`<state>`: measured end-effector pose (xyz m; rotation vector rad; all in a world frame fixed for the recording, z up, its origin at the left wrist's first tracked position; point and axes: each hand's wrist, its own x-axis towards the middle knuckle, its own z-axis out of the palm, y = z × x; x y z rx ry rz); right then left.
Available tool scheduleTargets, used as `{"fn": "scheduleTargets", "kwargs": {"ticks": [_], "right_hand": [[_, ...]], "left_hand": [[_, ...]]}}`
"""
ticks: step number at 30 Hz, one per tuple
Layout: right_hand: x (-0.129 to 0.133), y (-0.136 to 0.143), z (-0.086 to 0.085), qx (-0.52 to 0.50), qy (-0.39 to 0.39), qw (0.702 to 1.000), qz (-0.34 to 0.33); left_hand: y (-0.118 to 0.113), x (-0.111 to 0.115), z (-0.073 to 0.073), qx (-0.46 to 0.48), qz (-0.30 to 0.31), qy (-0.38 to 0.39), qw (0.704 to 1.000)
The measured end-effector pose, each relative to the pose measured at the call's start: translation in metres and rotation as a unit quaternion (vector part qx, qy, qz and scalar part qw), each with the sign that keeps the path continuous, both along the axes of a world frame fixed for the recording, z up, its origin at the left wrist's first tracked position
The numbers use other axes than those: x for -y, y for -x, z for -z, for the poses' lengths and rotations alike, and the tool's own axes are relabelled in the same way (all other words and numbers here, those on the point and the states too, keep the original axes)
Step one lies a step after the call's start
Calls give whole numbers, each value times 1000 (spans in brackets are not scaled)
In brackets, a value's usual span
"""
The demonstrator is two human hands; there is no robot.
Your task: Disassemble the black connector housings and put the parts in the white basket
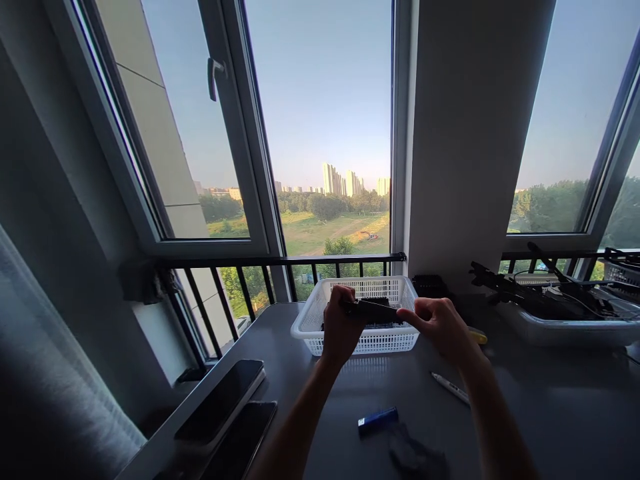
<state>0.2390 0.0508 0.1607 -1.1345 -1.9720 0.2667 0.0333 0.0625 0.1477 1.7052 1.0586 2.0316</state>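
Observation:
Between my two hands is a flat, dark, elongated piece (375, 311), too dim to name more exactly. My left hand (343, 323) is closed around its left end. The fingers of my right hand (440, 327) pinch its right end. Both hands are raised in front of and over a white plastic basket (305, 329) with slotted walls. Dark items lie inside the basket, partly hidden behind the piece and my hands.
Two dark phone-like slabs (223, 400) lie at the table's left edge. Nearer me are a blue lighter-shaped object (377, 421) and a crumpled dark wrapper (417, 457). A white pen (450, 388) rests below my right hand. A bin (570, 330) of black parts stands right, by the windows.

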Motion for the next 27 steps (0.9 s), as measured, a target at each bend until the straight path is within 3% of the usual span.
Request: {"fn": "scheduleTargets", "kwargs": {"ticks": [6,14,18,27], "right_hand": [[-11,-17,4,-43,17,999,18],[-2,5,1,-115,102,985,-82],[-3,8,3,-128,104,984,-71],[4,17,1,-121,72,989,-34]], "left_hand": [[9,-4,-3,12,-2,0,1000],[-12,4,7,-56,27,15,998],[-16,8,7,-70,-1,50,996],[-29,16,10,-143,-36,36,988]]}}
